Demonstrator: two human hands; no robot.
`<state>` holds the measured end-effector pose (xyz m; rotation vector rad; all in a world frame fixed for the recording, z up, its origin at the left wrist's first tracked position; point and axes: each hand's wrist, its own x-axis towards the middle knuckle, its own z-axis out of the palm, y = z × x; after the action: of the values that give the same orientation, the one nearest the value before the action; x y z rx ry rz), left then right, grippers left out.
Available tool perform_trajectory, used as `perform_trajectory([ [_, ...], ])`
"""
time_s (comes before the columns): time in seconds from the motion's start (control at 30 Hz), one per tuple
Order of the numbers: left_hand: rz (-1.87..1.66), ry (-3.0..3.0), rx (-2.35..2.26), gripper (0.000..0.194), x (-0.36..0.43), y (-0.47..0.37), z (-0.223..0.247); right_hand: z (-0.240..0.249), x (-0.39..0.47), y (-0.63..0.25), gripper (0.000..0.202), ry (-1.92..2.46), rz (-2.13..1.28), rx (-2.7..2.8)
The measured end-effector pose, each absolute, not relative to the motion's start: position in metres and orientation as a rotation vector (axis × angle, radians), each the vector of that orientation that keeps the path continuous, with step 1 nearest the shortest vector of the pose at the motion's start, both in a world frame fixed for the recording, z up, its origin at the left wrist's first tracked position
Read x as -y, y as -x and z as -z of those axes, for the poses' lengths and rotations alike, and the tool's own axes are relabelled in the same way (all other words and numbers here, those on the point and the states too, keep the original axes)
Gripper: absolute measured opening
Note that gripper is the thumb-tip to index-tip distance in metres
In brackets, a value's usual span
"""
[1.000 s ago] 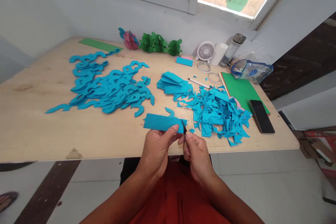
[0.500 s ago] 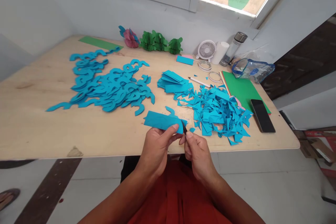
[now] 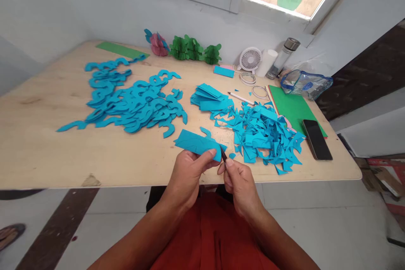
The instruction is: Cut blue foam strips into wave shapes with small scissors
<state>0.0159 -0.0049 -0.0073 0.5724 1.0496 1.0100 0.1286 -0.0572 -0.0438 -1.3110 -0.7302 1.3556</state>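
Between the thumb and fingers of my left hand is a blue paper strip with faint curved lines drawn on it. My right hand is closed round small dark scissors, whose blades meet the right end of the strip; the handles are mostly hidden by my fingers. Just behind the strip lies a curved blue paper piece. Left of my hands spreads a heap of wavy blue cut-outs. On the right is a pile of blue paper scraps.
A stack of blue paper strips lies beyond my hands, near a white pen. A phone rests by green paper sheets. A small fan, a bottle and green paper shapes stand along the wall.
The right end of the strip curves a little more round the scissors, and its left end has risen slightly. Both hands keep their hold. The view has shifted slightly.
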Motion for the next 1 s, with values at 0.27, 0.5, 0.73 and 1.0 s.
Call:
perform_trajectory([
  [0.27,-1.000,-0.580,-1.050,0.022,0.0047,-0.0160,0.0119,0.0451,0.0595,-0.1287,0.045,1.320,-1.368,0.724],
  [0.5,-0.969,-0.640,-1.046,0.020,0.0043,-0.0138,0.0149,0.0438,0.0605,-0.1288,0.044,1.314,-1.378,0.732],
  [0.73,-0.961,-0.660,-1.031,0.018,0.0056,-0.0131,0.0144,0.0457,0.0587,-0.1309,0.044,1.317,-1.378,0.743],
  [1.0,-0.966,-0.657,-0.999,0.016,0.0028,-0.0120,0.0169,0.0430,0.0598,-0.1310,0.045,1.325,-1.388,0.748],
])
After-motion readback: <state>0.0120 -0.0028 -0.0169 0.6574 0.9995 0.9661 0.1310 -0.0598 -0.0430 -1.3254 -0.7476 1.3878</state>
